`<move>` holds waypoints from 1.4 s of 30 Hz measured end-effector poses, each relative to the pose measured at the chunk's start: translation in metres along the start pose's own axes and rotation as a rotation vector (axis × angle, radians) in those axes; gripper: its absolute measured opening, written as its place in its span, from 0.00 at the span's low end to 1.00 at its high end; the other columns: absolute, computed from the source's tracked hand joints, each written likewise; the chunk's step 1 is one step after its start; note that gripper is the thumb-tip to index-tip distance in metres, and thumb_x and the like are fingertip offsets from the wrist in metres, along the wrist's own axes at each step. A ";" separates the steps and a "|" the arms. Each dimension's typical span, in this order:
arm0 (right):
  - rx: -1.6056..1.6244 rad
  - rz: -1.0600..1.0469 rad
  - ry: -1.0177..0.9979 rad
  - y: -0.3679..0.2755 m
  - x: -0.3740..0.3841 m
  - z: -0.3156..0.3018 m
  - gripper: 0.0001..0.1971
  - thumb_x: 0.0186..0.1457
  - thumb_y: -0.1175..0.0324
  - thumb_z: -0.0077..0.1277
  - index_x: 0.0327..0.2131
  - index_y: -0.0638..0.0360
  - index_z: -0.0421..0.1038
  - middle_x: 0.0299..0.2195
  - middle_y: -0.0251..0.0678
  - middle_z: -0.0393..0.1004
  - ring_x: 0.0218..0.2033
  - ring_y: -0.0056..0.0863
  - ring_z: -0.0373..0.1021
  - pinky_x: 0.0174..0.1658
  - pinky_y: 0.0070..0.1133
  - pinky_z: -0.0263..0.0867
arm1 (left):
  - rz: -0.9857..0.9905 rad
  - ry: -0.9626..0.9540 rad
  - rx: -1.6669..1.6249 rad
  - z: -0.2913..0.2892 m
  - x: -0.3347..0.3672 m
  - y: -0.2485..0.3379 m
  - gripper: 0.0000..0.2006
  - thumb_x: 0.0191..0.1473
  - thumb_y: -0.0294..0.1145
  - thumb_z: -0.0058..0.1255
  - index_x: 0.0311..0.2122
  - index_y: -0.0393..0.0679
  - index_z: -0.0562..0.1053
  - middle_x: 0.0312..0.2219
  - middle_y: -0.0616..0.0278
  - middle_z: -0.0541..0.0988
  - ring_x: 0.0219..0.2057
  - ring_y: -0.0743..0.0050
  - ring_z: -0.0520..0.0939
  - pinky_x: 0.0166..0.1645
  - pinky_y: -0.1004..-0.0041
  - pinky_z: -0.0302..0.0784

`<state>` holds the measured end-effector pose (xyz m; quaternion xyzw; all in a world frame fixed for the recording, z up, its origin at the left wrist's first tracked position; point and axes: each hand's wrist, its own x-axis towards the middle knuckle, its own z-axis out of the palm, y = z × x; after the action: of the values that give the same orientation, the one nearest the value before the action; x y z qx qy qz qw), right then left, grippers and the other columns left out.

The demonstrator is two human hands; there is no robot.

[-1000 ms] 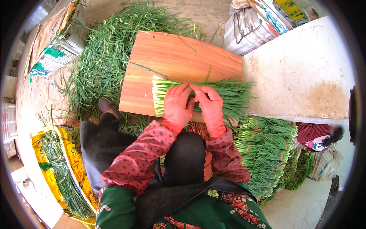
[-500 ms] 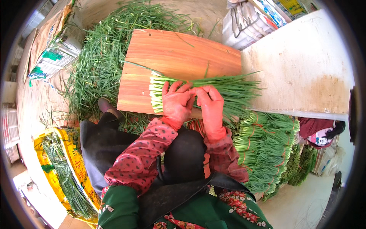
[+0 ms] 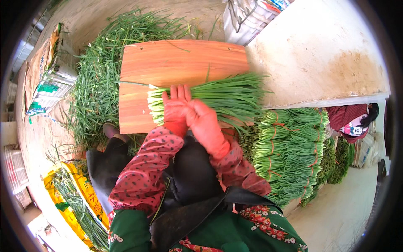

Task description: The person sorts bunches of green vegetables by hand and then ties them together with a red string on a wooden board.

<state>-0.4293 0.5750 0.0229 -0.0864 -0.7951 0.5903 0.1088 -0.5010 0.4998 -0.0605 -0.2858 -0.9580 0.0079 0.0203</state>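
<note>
A loose bunch of garlic chives (image 3: 226,94) lies across a reddish wooden board (image 3: 180,59), pale cut ends to the left and green leaf tips to the right. My left hand (image 3: 175,112), in an orange-red rubber glove, rests on the bunch near the pale ends, its fingers stretched out. Against its thumb side is my right hand (image 3: 205,124), gloved alike. The right fingertips are pressed together; whatever they pinch, if anything, is too hidden to make out. One stray leaf (image 3: 134,83) sticks out over the board's left edge.
Loose leaves form a heap (image 3: 98,80) left of the board. Several banded chive bundles (image 3: 289,153) are stacked at the right, below a pale slab (image 3: 319,54). A yellow bag (image 3: 90,189) with greens is at lower left, a white crate (image 3: 243,21) behind the board.
My right hand has shifted left, from beside the left fingers to overlapping the left hand's thumb side. The view has shifted too, so the board appears farther left.
</note>
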 end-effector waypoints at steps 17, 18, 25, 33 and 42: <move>-1.200 -0.282 -0.365 0.048 0.050 -0.076 0.34 0.35 0.62 0.63 0.50 0.60 0.65 0.33 0.38 0.72 0.35 0.37 0.70 0.37 0.31 0.65 | -0.309 0.163 -1.084 -0.102 -0.105 -0.036 0.25 0.48 0.29 0.58 0.52 0.35 0.67 0.47 0.51 0.73 0.49 0.60 0.74 0.53 0.69 0.69; -1.191 -0.276 -0.334 0.045 0.045 -0.078 0.33 0.35 0.63 0.62 0.49 0.60 0.65 0.33 0.38 0.72 0.35 0.37 0.70 0.37 0.31 0.65 | -0.415 0.073 -1.386 -0.105 -0.112 -0.030 0.23 0.50 0.31 0.57 0.51 0.34 0.68 0.47 0.52 0.74 0.48 0.63 0.75 0.52 0.70 0.70; -1.189 -0.269 -0.061 -0.072 -0.019 -0.058 0.29 0.41 0.63 0.57 0.51 0.57 0.64 0.33 0.38 0.71 0.36 0.38 0.69 0.36 0.32 0.64 | -0.386 -0.094 -2.180 -0.121 -0.112 -0.008 0.37 0.52 0.51 0.53 0.61 0.39 0.56 0.55 0.51 0.65 0.55 0.60 0.68 0.56 0.60 0.64; -0.669 -0.432 -0.374 -0.141 -0.133 -0.071 0.25 0.51 0.63 0.53 0.53 0.57 0.64 0.33 0.35 0.75 0.28 0.34 0.70 0.30 0.30 0.65 | -0.033 0.020 -2.723 -0.127 -0.101 0.005 0.35 0.55 0.55 0.45 0.61 0.43 0.57 0.55 0.58 0.67 0.54 0.62 0.68 0.60 0.61 0.60; -0.456 -0.187 0.056 -0.178 -0.127 -0.124 0.41 0.39 0.69 0.64 0.59 0.59 0.56 0.56 0.45 0.63 0.48 0.29 0.68 0.46 0.23 0.65 | 0.023 -0.082 -2.662 -0.112 -0.112 0.009 0.35 0.50 0.47 0.54 0.58 0.37 0.59 0.53 0.54 0.69 0.53 0.58 0.70 0.59 0.61 0.63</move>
<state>-0.2746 0.6041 0.2190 -0.0512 -0.9091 0.3802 0.1624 -0.3978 0.4467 0.0471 -0.0953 -0.2327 -0.9197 -0.3015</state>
